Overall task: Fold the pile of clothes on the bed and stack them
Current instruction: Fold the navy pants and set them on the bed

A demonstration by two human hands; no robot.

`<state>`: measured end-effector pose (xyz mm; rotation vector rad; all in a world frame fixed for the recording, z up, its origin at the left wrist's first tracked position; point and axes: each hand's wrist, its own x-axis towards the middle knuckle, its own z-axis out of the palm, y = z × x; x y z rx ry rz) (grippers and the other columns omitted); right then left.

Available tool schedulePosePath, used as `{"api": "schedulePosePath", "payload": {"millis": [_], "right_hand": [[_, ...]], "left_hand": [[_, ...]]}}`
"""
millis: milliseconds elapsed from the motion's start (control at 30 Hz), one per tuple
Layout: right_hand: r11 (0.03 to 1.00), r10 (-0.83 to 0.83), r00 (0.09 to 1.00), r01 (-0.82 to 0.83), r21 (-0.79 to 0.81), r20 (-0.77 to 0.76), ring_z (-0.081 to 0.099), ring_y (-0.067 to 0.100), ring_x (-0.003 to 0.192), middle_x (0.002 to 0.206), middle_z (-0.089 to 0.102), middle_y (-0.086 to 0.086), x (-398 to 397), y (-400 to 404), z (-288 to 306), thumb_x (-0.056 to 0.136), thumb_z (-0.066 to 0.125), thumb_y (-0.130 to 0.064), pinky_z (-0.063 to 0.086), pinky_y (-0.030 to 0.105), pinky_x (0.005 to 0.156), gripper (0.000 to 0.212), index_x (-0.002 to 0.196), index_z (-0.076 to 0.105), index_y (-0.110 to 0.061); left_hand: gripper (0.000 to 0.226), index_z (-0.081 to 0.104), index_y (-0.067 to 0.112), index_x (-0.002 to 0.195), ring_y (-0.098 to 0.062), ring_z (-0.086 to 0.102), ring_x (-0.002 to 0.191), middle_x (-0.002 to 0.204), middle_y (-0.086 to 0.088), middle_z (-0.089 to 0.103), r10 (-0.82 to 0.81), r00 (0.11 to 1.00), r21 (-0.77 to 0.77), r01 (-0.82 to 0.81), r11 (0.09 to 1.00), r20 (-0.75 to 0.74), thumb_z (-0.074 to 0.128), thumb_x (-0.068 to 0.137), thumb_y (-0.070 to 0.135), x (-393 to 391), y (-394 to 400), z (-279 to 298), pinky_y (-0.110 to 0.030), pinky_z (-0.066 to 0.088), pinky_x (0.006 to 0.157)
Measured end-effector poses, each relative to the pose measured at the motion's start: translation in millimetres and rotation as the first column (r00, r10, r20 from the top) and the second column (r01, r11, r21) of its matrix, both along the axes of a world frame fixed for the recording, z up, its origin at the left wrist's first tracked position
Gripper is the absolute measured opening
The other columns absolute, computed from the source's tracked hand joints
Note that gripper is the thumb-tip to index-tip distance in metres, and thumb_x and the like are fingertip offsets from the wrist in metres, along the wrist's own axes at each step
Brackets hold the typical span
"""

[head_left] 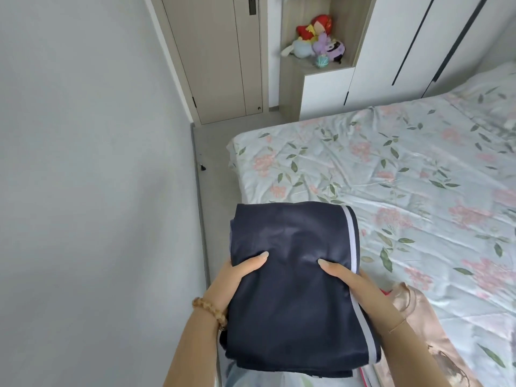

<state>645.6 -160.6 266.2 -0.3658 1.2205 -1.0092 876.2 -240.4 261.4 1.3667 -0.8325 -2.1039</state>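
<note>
A folded navy garment (293, 289) with a pale stripe along its right edge is held up over the near left corner of the bed (391, 177). My left hand (237, 277) grips its left side, thumb on top. My right hand (351, 286) grips the right side, thumb on top and fingers hidden beneath. A peach-pink garment (430, 331) with a dark print lies on the bed just right of my right forearm. A sliver of red fabric (386, 292) shows beside it.
The floral bedsheet stretches away to the right. A grey wall (83, 163) stands close on the left, with a narrow strip of floor (215, 163) between it and the bed. A door (217, 57), a shelf of plush toys (318, 40) and white wardrobes (418, 46) stand at the far end.
</note>
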Motion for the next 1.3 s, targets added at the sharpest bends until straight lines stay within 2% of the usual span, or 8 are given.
{"api": "schedulePosePath", "payload": {"millis": [367, 500, 600, 767, 933, 1033, 1167, 1300], "right_hand": [[0.987, -0.16, 0.981, 0.161, 0.001, -0.11, 0.07, 0.029, 0.102, 0.113, 0.072, 0.006, 45.8, -157.8, 6.5, 0.07, 0.085, -0.038, 0.054, 0.046, 0.093, 0.054, 0.119, 0.068, -0.022], [0.988, -0.152, 0.981, 0.152, -0.008, -0.124, 0.07, 0.029, 0.102, 0.113, 0.072, 0.006, 39.2, -188.4, 8.5, 0.074, 0.083, -0.036, 0.053, 0.046, 0.094, 0.05, 0.119, 0.067, -0.022], [0.99, -0.139, 0.986, 0.14, 0.0, -0.091, 0.071, 0.029, 0.101, 0.112, 0.073, 0.007, 30.4, -211.0, 5.7, 0.076, 0.081, -0.034, 0.056, 0.044, 0.09, 0.046, 0.119, 0.068, -0.02], [0.995, -0.095, 0.994, 0.095, 0.01, -0.046, 0.07, 0.03, 0.102, 0.113, 0.072, 0.009, 12.5, -256.6, 0.0, 0.077, 0.08, -0.035, 0.053, 0.046, 0.094, 0.047, 0.12, 0.066, -0.018], [0.997, -0.071, 0.997, 0.071, -0.022, -0.024, 0.07, 0.029, 0.103, 0.113, 0.072, 0.008, -1.3, -324.8, -3.5, 0.078, 0.079, -0.033, 0.054, 0.044, 0.093, 0.045, 0.12, 0.067, -0.02], [0.997, -0.077, 0.997, 0.076, -0.008, -0.026, 0.07, 0.028, 0.102, 0.113, 0.073, 0.007, -6.4, -371.5, -12.1, 0.077, 0.08, -0.035, 0.055, 0.043, 0.091, 0.047, 0.12, 0.067, -0.021], [0.992, -0.124, 0.992, 0.124, 0.001, -0.021, 0.07, 0.027, 0.102, 0.113, 0.072, 0.005, -14.3, -452.3, -36.4, 0.071, 0.085, -0.039, 0.058, 0.04, 0.085, 0.052, 0.118, 0.067, -0.025], [0.968, -0.244, 0.969, 0.245, 0.053, -0.029, 0.069, 0.031, 0.104, 0.115, 0.072, 0.009, -11.5, -538.3, -59.6, 0.07, 0.085, -0.039, 0.052, 0.048, 0.096, 0.056, 0.12, 0.066, -0.021]], "left_hand": [[0.024, 0.066, 0.016, 0.093, -0.015, 0.072, 0.069, 0.08, 0.002, 0.075, -0.052, 0.987, -0.005, 0.054, 0.999, 0.15, 0.079, 0.076, 0.025, 19.2, -204.5, -8.4, -0.014, 0.052, 0.05], [0.047, 0.049, 0.005, 0.137, -0.024, 0.049, 0.13, 0.141, -0.011, 0.052, -0.133, 0.947, -0.024, 0.146, 0.989, 0.294, 0.052, 0.098, 0.033, 20.6, -242.0, -25.4, -0.023, 0.04, 0.096], [0.053, 0.043, 0.004, 0.141, -0.024, 0.041, 0.136, 0.147, -0.012, 0.045, -0.185, 0.92, -0.026, 0.207, 0.978, 0.346, 0.05, 0.099, 0.035, 10.6, -269.8, -30.3, -0.027, 0.032, 0.107], [0.067, 0.064, 0.013, 0.11, -0.015, 0.073, 0.087, 0.096, 0.002, 0.076, -0.09, 0.974, 0.032, 0.085, 0.996, 0.206, 0.094, 0.053, 0.033, -1.3, -297.9, -18.5, -0.022, 0.058, 0.069], [0.058, 0.062, 0.015, 0.109, -0.016, 0.072, 0.087, 0.094, 0.001, 0.075, -0.023, 0.976, 0.013, 0.021, 1.0, 0.214, 0.088, 0.061, 0.032, -16.2, -361.1, -11.1, -0.027, 0.057, 0.08], [0.023, 0.057, 0.02, 0.087, -0.002, 0.067, 0.053, 0.059, 0.012, 0.07, 0.014, 0.97, 0.036, -0.024, 0.999, 0.242, 0.079, 0.079, 0.025, -21.1, -410.7, -26.4, -0.013, 0.05, 0.045], [0.041, 0.053, 0.005, 0.129, -0.021, 0.06, 0.116, 0.127, -0.009, 0.063, -0.142, 0.98, 0.193, 0.113, 0.975, 0.139, 0.055, 0.097, 0.03, -26.7, -496.4, -33.3, -0.021, 0.049, 0.086], [0.044, 0.069, 0.014, 0.114, -0.024, 0.072, 0.095, 0.106, -0.006, 0.074, -0.286, 0.947, 0.161, 0.262, 0.952, 0.146, 0.082, 0.076, 0.032, -42.2, -605.6, -50.6, -0.024, 0.058, 0.066]]}}
